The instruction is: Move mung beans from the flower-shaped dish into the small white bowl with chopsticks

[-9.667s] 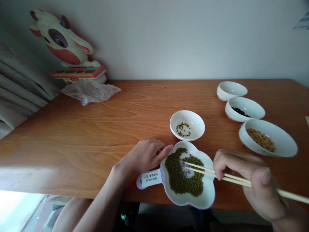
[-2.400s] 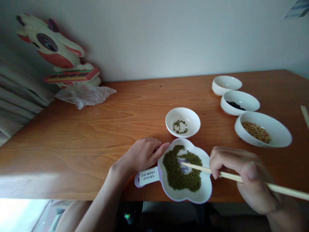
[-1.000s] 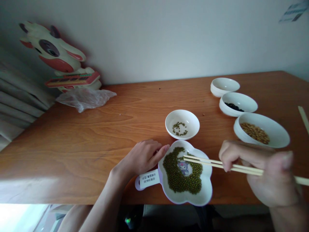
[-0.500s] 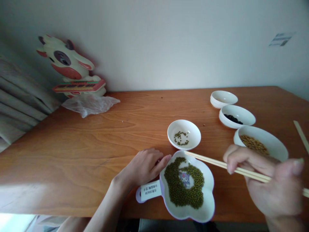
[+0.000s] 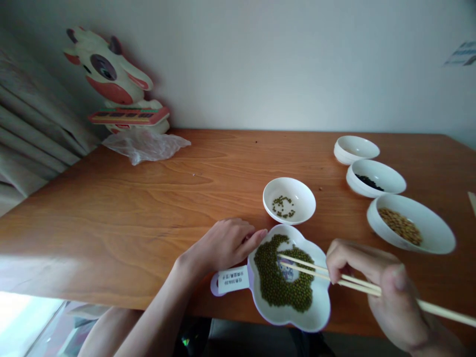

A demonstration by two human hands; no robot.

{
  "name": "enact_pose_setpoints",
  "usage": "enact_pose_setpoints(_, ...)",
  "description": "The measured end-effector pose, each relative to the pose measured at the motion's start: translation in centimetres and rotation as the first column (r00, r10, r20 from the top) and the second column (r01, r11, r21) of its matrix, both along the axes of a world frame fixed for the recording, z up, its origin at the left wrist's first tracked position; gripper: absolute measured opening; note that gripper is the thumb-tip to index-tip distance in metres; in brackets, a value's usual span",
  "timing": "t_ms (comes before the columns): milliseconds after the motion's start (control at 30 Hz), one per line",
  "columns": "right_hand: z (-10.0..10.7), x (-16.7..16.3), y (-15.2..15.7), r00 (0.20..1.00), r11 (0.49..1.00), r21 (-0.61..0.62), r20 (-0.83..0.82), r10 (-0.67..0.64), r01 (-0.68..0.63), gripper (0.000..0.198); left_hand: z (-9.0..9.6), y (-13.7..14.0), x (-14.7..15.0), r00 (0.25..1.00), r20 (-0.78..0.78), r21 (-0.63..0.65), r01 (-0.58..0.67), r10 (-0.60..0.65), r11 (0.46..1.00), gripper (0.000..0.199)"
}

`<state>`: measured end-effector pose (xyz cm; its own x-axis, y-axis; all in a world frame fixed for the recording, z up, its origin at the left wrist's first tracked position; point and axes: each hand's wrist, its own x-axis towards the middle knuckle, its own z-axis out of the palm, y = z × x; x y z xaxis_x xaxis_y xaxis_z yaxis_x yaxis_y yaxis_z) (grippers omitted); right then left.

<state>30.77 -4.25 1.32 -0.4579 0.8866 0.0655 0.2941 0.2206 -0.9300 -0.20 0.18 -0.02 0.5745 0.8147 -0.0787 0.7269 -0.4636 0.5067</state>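
In the head view a white cloud-shaped dish (image 5: pixel 320 307) with a purple rim and labelled handle holds many mung beans (image 5: pixel 271 282) around a printed cartoon figure. My left hand (image 5: pixel 228 245) lies palm down on the table at its left, fingers apart from the thumb, whose tip touches the rim. My right hand (image 5: pixel 379 287) grips a pair of wooden chopsticks (image 5: pixel 310 267). Their slightly parted tips are over the beans near the dish's middle; whether a bean is between them I cannot tell. Just behind stands a white bowl (image 5: pixel 308 206) with some mung beans inside.
At the right stand three more white bowls: one with tan beans (image 5: pixel 399 225), one with dark beans (image 5: pixel 366 182), and a farther bowl (image 5: pixel 355 148). A cow toy keyboard (image 5: pixel 115 89) and a crumpled plastic bag (image 5: pixel 148 144) are at the back left.
The chopstick tips have moved from the dish's far rim down to the beans in its middle, and have parted. My left hand stays by the dish. The view has shifted slightly.
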Motion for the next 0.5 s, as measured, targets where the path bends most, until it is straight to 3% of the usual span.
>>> enact_pose_setpoints(500,-0.7,-0.23,0.34,0.997,0.998,0.04,-0.066,0.043,-0.04,0.078,-0.28,0.04,-0.1,1.0,-0.005,0.008,0.006,-0.006,1.0,0.059)
